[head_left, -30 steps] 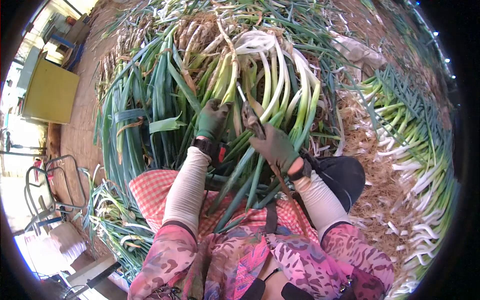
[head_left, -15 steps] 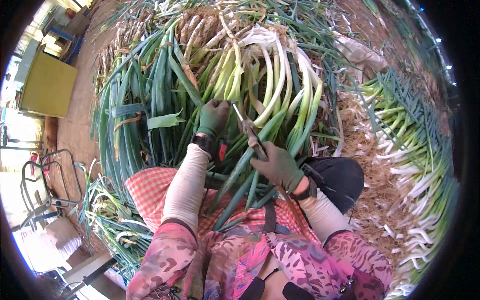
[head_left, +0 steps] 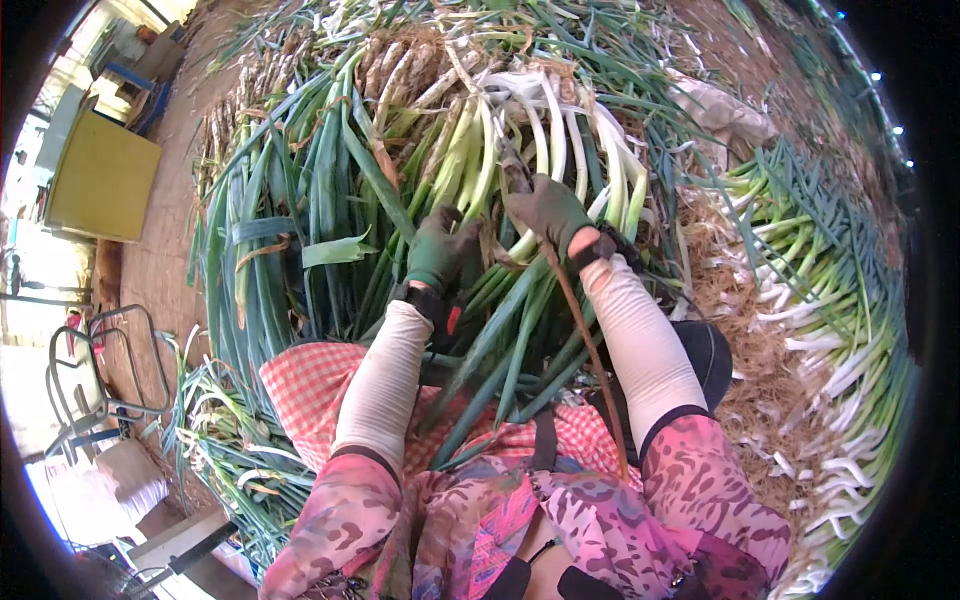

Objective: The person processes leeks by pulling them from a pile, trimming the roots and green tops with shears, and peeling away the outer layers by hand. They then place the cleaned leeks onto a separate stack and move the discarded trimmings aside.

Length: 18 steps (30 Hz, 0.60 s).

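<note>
Both my hands wear dark green gloves. My left hand (head_left: 440, 250) is closed at the green part of a green onion (head_left: 482, 165), whose pale stalk runs away from me. To its right, my right hand (head_left: 550, 212) is wrapped round a slim air gun (head_left: 514, 165), its front end pointing away from me among the roots and white stalks. From that hand a brown hose (head_left: 585, 330) hangs down to my lap. Several peeled white stalks (head_left: 555, 130) curve beside the air gun. The nozzle's tip is hard to make out.
Unpeeled green onions with dry roots (head_left: 400, 60) form a large heap ahead. A long row of peeled green onions (head_left: 830, 370) lies along the right, beside loose roots and peelings (head_left: 740, 400). At left stand a yellow box (head_left: 105, 170) and a metal frame (head_left: 125, 350).
My right hand has moved up and away from me with the air gun, which now reaches the root ends. My left hand has shifted slightly down and right, still closed.
</note>
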Motion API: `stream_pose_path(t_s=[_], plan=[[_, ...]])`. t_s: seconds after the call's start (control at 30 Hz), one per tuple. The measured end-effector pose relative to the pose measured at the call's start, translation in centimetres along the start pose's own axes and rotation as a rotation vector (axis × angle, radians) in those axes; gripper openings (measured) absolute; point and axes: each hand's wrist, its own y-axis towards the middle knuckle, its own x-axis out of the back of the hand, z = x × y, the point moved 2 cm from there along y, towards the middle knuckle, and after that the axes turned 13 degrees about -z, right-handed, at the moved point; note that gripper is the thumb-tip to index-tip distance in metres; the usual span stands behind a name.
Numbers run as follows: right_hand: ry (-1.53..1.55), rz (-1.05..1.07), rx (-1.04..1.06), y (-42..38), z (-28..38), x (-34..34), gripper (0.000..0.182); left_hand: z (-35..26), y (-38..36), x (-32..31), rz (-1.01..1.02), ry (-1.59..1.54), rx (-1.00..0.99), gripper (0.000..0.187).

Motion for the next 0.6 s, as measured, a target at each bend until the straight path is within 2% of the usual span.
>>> stream_pose_path(t_s=[0.07,0.1,0.13,0.23,0.33,0.6], plan=[[-0.048,0.021,0.034,1.3,-0.5,-0.4,0.057,-1.5,-0.6,1.0,0.031,0.168,-0.047,0.055],[-0.036,0.037,-0.031,0.6,1.0,1.4,0.058,-2.0,-0.7,1.3,0.049,0.251,-0.071,0.056],[-0.025,0.053,-0.094,0.2,1.8,2.5,0.059,-1.6,-0.4,1.1,0.123,0.267,-0.057,0.056],[-0.011,0.006,-0.044,0.9,1.8,2.8,0.059,-1.1,-0.6,1.1,0.334,0.157,0.096,0.051],[-0.002,0.045,-0.038,1.7,1.7,3.2,0.060,-2.0,-1.6,1.3,0.304,0.197,0.041,0.042],[0.004,0.072,0.061,0.5,0.1,4.4,0.059,-2.3,-2.8,2.0,0.339,0.196,0.058,0.045]])
